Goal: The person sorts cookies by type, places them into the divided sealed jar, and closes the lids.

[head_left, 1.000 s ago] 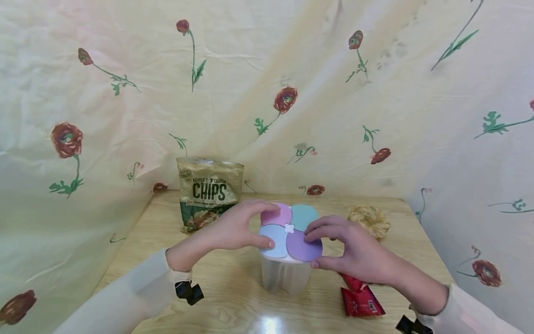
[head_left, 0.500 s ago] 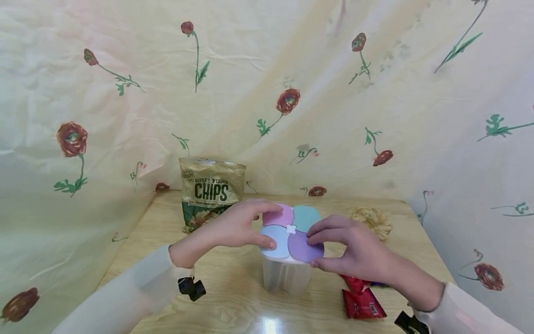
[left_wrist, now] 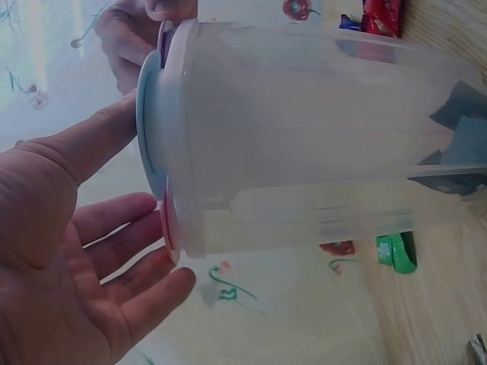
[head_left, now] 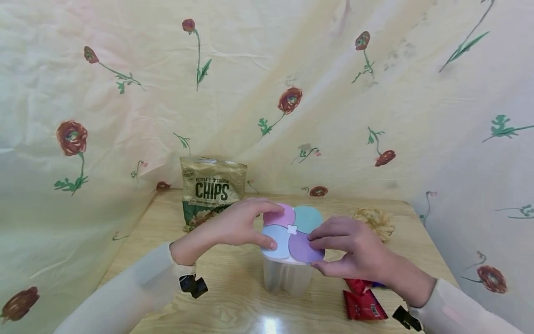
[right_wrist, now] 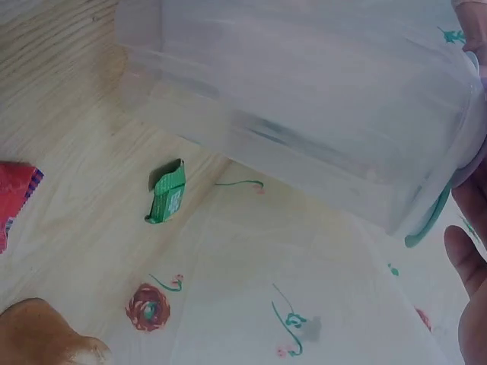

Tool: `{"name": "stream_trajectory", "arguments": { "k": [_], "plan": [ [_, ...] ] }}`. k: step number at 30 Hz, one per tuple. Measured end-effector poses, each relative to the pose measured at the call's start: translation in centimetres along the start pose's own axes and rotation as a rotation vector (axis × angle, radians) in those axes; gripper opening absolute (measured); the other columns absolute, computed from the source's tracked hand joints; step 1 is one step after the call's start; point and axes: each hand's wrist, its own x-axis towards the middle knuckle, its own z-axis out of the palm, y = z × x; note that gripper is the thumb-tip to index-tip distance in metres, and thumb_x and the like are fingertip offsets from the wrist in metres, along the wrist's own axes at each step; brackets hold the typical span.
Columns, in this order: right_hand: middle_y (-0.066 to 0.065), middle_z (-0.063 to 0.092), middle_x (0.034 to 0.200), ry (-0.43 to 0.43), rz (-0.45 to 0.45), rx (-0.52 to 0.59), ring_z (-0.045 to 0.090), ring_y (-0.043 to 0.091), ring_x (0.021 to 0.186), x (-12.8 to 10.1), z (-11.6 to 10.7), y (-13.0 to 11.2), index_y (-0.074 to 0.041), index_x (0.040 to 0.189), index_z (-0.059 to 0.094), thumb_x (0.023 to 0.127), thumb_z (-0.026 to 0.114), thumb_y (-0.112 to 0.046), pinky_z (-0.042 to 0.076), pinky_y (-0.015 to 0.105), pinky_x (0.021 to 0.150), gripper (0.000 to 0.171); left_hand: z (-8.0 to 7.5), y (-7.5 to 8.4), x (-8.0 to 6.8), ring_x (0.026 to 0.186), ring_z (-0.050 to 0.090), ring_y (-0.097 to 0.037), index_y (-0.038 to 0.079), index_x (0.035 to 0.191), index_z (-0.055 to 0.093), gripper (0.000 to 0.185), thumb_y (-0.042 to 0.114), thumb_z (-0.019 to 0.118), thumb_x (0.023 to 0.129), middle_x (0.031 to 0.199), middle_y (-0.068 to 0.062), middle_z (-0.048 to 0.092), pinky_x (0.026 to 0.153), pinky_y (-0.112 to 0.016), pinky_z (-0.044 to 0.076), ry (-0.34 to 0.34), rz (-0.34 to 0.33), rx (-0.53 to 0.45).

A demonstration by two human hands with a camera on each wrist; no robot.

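Note:
A tall translucent plastic container (head_left: 287, 278) stands upright on the table. Its white top carries four petal-shaped lids: a pink lid (head_left: 278, 216), a teal lid (head_left: 308, 219), a light blue lid (head_left: 275, 237) and a purple lid (head_left: 306, 248). My left hand (head_left: 239, 223) spans the left side, thumb on the light blue lid and fingertips on the pink one; its fingers look loosely extended in the left wrist view. My right hand (head_left: 354, 246) pinches the purple lid, fingertips on top and thumb at the outer edge. Dark blue-grey shapes (left_wrist: 460, 141) show at the container's base end.
A gold and green chips bag (head_left: 212, 185) stands at the back left. Red packets (head_left: 364, 304) lie right of the container, and a crinkled yellowish thing (head_left: 374, 223) sits behind my right hand. In the right wrist view are a green packet (right_wrist: 167, 192) and a smooth brown object (right_wrist: 42, 334).
The head view has shifted slightly. My right hand's fingers draw a little closer together at the purple lid; the left hand keeps its place on the lids.

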Motion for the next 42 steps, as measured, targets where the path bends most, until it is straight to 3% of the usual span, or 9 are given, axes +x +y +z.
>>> {"name": "stream_trajectory", "arguments": {
  "k": [6, 11, 18, 22, 25, 28, 30, 34, 42],
  "plan": [
    [0.006, 0.078, 0.091, 0.009, -0.018, 0.023, 0.073, 0.016, 0.080, 0.0, -0.1, -0.1, -0.009, 0.094, 0.080, 0.086, 0.082, -0.022, 0.060, 0.028, 0.073, 0.015, 0.1, 0.2, 0.0, 0.130, 0.057, -0.021, 0.009, 0.144, 0.059, 0.076, 0.033, 0.090, 0.079, 0.143, -0.004, 0.062, 0.112, -0.041, 0.045, -0.011, 0.002, -0.006],
    [0.007, 0.078, 0.097, 0.002, 0.089, 0.066, 0.074, 0.019, 0.086, -0.4, -0.4, -0.5, -0.010, 0.099, 0.080, 0.090, 0.082, -0.022, 0.059, 0.022, 0.081, 0.016, 0.0, 0.3, -0.2, 0.133, 0.055, -0.022, 0.009, 0.145, 0.058, 0.075, 0.030, 0.089, 0.080, 0.145, -0.005, 0.060, 0.113, -0.043, 0.044, -0.032, 0.021, -0.035],
    [0.004, 0.078, 0.098, 0.018, 0.160, 0.045, 0.075, 0.014, 0.085, 0.4, -1.1, -0.3, -0.009, 0.104, 0.077, 0.093, 0.077, -0.015, 0.059, 0.019, 0.079, 0.013, -0.2, 0.4, 0.0, 0.138, 0.052, -0.022, 0.011, 0.144, 0.058, 0.062, 0.034, 0.079, 0.091, 0.146, -0.002, 0.059, 0.116, -0.045, 0.040, -0.054, 0.060, -0.049],
    [-0.001, 0.078, 0.100, -0.016, 0.244, 0.039, 0.068, 0.002, 0.078, 0.9, -1.5, -0.3, -0.014, 0.109, 0.076, 0.090, 0.076, -0.002, 0.056, 0.015, 0.076, 0.023, -0.4, 1.0, 0.2, 0.134, 0.056, -0.022, 0.008, 0.139, 0.063, 0.051, 0.032, 0.074, 0.095, 0.141, -0.004, 0.063, 0.114, -0.043, 0.044, -0.004, 0.037, -0.085],
    [-0.002, 0.077, 0.103, -0.045, 0.320, 0.062, 0.067, 0.001, 0.081, 1.2, -1.8, -0.3, -0.018, 0.111, 0.075, 0.086, 0.074, 0.008, 0.055, 0.016, 0.074, 0.036, -0.5, 1.4, 0.5, 0.123, 0.062, -0.021, 0.008, 0.133, 0.067, 0.041, 0.027, 0.072, 0.097, 0.130, -0.004, 0.069, 0.104, -0.042, 0.052, 0.062, 0.015, -0.152],
    [-0.002, 0.077, 0.106, -0.074, 0.397, 0.096, 0.070, 0.007, 0.092, 1.6, -2.1, -0.2, -0.018, 0.108, 0.076, 0.088, 0.075, 0.006, 0.057, 0.020, 0.076, 0.032, -0.8, 1.9, 0.7, 0.108, 0.066, -0.016, 0.010, 0.127, 0.072, 0.033, 0.024, 0.072, 0.097, 0.117, 0.001, 0.073, 0.092, -0.038, 0.056, 0.094, -0.013, -0.262],
    [-0.002, 0.076, 0.106, -0.092, 0.450, 0.125, 0.069, 0.008, 0.094, 1.8, -2.2, -0.1, -0.018, 0.107, 0.076, 0.090, 0.074, 0.003, 0.058, 0.022, 0.076, 0.026, -0.9, 2.3, 0.8, 0.100, 0.067, -0.014, 0.010, 0.124, 0.073, 0.029, 0.023, 0.072, 0.097, 0.110, 0.003, 0.074, 0.085, -0.034, 0.058, 0.087, -0.021, -0.330],
    [-0.007, 0.075, 0.102, -0.116, 0.543, 0.149, 0.066, 0.006, 0.090, 2.2, -2.5, 0.1, -0.021, 0.103, 0.077, 0.093, 0.074, -0.005, 0.056, 0.025, 0.072, 0.019, -1.1, 2.9, 1.0, 0.095, 0.068, -0.011, 0.008, 0.120, 0.074, 0.027, 0.022, 0.073, 0.096, 0.106, 0.003, 0.075, 0.082, -0.031, 0.058, 0.042, -0.005, -0.394],
    [-0.002, 0.076, 0.095, -0.086, 0.594, 0.143, 0.064, 0.009, 0.080, 2.6, -2.7, 0.0, -0.026, 0.097, 0.076, 0.092, 0.077, -0.009, 0.054, 0.025, 0.066, 0.018, -0.4, 3.3, 1.1, 0.089, 0.069, -0.008, 0.006, 0.109, 0.075, 0.021, 0.014, 0.080, 0.090, 0.107, -0.004, 0.074, 0.085, -0.029, 0.059, -0.041, 0.025, -0.436]
  ]
}}
